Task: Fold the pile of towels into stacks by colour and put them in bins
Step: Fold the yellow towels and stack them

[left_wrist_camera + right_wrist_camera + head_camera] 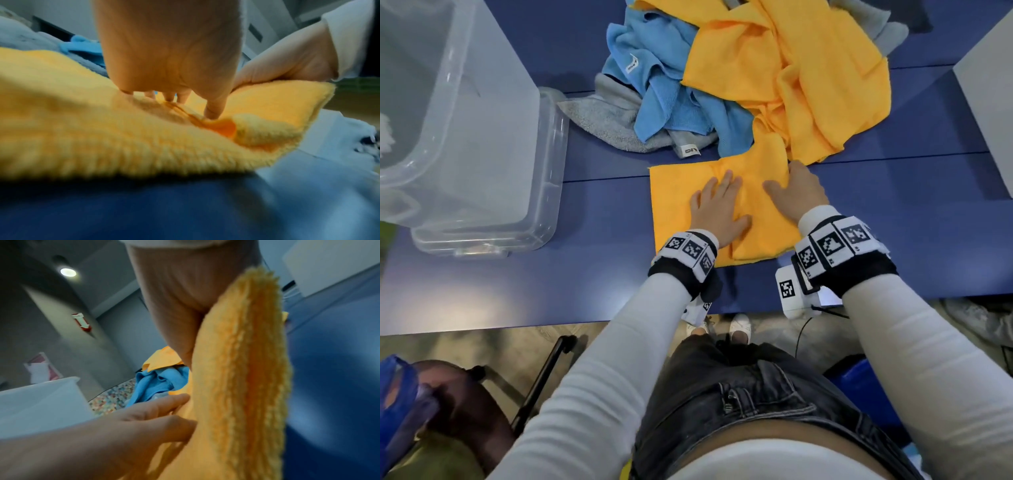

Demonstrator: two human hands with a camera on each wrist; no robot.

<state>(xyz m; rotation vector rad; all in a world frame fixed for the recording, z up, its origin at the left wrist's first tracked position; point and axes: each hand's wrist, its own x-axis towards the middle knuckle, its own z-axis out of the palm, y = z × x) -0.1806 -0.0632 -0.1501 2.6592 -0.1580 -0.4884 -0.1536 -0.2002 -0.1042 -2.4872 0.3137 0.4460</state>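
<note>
Left hand: the left hand (pixel 717 209) lies flat, fingers (pixel 727 180) straight and spread, pressing down on the yellow towel (pixel 674 202).
Right hand: the right hand (pixel 796 192) is at the towel's right side, fingers curled into the cloth and gripping a raised fold; the right wrist view shows that fold (pixel 242 369) bunched against the palm.
Yellow towel: spread on the blue worktop (pixel 592 281) right in front of the person, partly folded, its far right corner running up into the pile.
Pile: just behind, a heap of towels, with a loose yellow one (pixel 791 75) on top, blue ones (pixel 664 85) to its left and grey ones (pixel 606 120) underneath.
Bin: a clear plastic bin (pixel 465 144) stands at the left of the worktop, well apart from the folded towel.
Far right: the corner of a pale grey box (pixel 989 85) shows at the edge.
</note>
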